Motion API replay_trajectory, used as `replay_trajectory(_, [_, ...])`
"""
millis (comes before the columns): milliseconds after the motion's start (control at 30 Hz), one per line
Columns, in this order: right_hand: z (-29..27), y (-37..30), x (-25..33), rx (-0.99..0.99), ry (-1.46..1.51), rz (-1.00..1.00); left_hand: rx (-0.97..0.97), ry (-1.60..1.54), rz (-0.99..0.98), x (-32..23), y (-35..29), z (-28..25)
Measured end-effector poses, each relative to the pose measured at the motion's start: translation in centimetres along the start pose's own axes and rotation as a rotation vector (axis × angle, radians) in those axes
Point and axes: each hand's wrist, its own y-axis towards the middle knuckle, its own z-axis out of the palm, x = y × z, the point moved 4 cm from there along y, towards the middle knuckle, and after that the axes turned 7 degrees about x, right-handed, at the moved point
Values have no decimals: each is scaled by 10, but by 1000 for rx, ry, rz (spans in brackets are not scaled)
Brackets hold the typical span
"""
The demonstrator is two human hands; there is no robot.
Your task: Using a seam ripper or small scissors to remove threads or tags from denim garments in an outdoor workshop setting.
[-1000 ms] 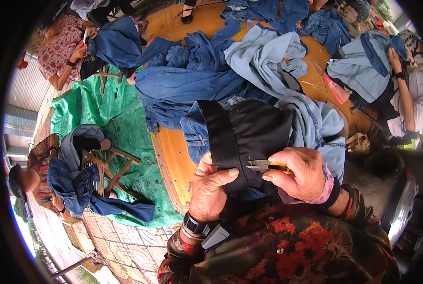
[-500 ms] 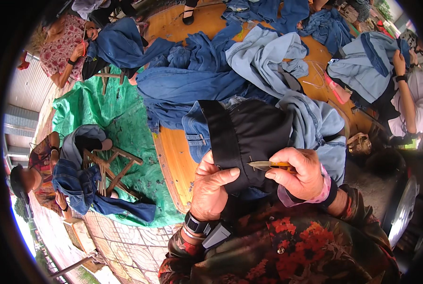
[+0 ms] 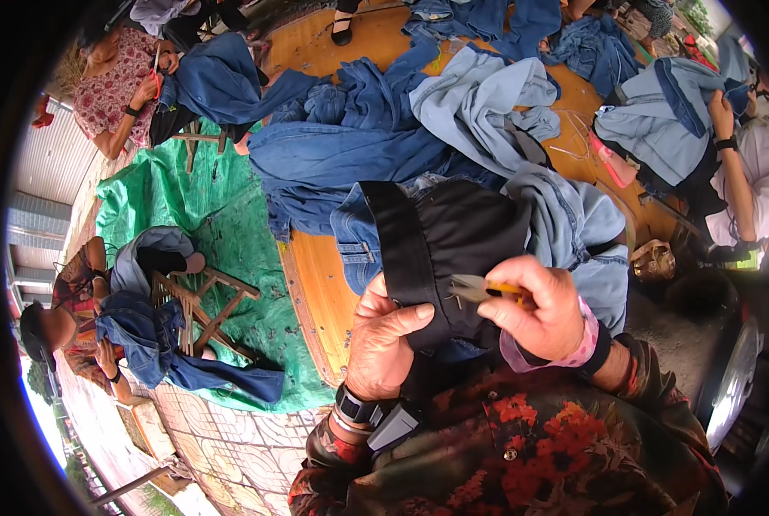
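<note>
In front of me lies a denim garment with a black inner lining (image 3: 466, 228) and a black waistband turned outward. My left hand (image 3: 382, 344) pinches the waistband's lower edge, thumb on top and fingers beneath. My right hand (image 3: 539, 310) grips small yellow-handled thread snips (image 3: 479, 289). Their metal blades point left over the black cloth, close to a short loose thread. Light-blue denim (image 3: 565, 215) of the garment spreads to the right. The palm side of my right hand is hidden.
A wooden table (image 3: 311, 301) bears heaps of dark-blue jeans (image 3: 350, 163) and light-blue jeans (image 3: 479, 103). On the left, a green tarp (image 3: 221, 198) covers the ground beside a wooden stool (image 3: 208, 310). Co-workers handle jeans at the left and at the right (image 3: 745, 172).
My right hand has lifted slightly and turned, tilting the snips so their blades show more apart. My left hand and the garment stay in nearly the same place.
</note>
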Motion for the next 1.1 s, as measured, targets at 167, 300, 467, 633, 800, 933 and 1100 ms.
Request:
replay_trajectory(167, [1,0,-6,-111,378,123,-2,-5,-15,1,0,2])
replay_trajectory(300, [6,12,15,-6,31,-2,56,-15,-8,2,1,3])
replay_trajectory(467, [3,10,-1,-115,155,181,50,2,8,2,1,8])
replay_trajectory(633, [-17,4,-15,-274,530,269,16,-11,15,2,-2,2])
replay_trajectory(800, [-2,3,-1,-88,489,283,7,29,22,3,-1,-3])
replay_trajectory(933, [8,6,3,-27,377,284,45,24,13,2,-1,2])
replay_trajectory(1100, [10,6,0,-36,272,317,42,-5,20,3,0,2])
